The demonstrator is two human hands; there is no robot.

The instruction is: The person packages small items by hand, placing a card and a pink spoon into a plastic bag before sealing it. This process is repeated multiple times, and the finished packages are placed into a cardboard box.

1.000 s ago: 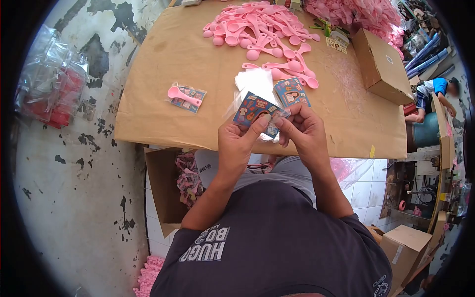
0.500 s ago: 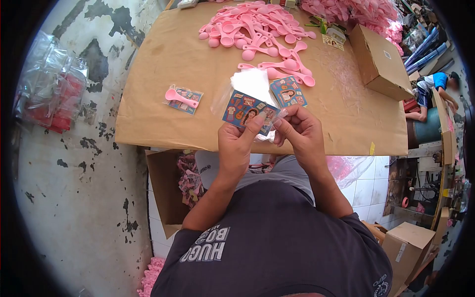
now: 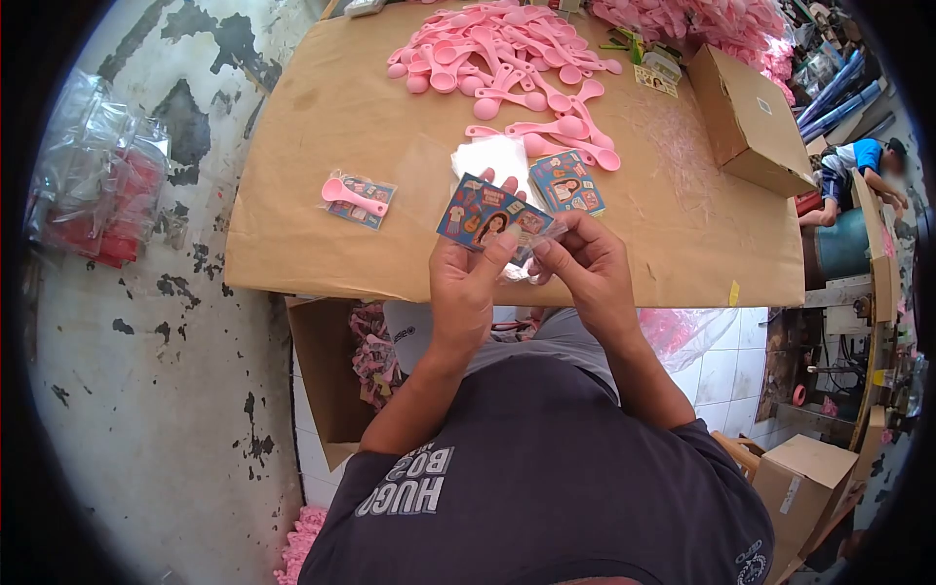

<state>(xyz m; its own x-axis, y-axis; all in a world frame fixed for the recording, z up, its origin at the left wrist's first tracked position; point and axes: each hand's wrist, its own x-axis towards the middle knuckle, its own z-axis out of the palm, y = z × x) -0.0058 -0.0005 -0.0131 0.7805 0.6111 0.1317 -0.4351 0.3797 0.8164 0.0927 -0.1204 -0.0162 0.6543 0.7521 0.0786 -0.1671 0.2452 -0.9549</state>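
card [image 3: 490, 216] raised, perhaps bagged, spoons [image 3: 497, 58] heaped beyond

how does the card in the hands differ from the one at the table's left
The held card is pinched above the table by left hand and right hand; the left card lies flat on it. The left card bears a pink spoon; the held card none. Both are blue, printed.

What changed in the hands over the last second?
The picture card, held in both hands, shifted slightly left and up; the left hand now shows fingertips above its top edge. The right hand still pinches its right end. The bagged spoon, the spoon pile and the card stack stayed put.
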